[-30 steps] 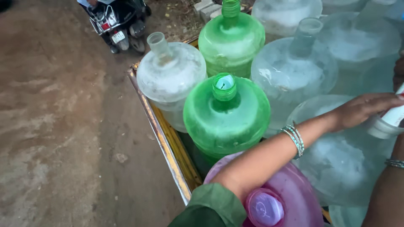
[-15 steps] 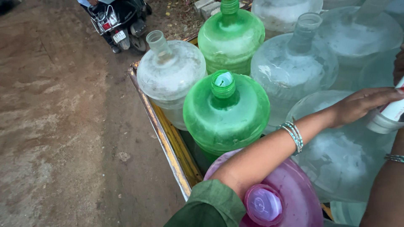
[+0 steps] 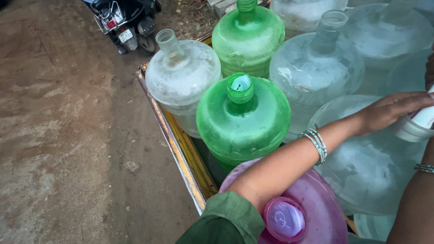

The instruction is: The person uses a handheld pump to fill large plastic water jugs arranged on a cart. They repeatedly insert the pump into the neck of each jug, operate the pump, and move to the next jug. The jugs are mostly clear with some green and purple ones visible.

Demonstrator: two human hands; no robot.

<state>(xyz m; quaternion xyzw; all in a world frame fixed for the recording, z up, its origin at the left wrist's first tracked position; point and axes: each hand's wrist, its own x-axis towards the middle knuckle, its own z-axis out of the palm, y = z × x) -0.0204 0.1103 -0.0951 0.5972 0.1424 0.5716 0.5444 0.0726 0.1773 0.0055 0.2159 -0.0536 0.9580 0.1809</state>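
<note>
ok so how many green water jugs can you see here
2. One capped green jug stands in the middle, just beyond the left hand's forearm. The other green jug stands behind it at the top. More may be hidden out of frame.

Yellow-edged cart bed (image 3: 181, 149), green (image 3: 242, 119), clear (image 3: 183, 81), pink water jugs (image 3: 312, 203) standing upright

Jugs packed shoulder to shoulder in cart; no gap for my hand between green jug (image 3: 243, 122), clear jug (image 3: 183, 77), pink jug (image 3: 312, 212). Only room above necks. Left of cart rail (image 3: 174, 149), dirt ground (image 3: 68, 135) open up to scooter (image 3: 126, 20)
</note>
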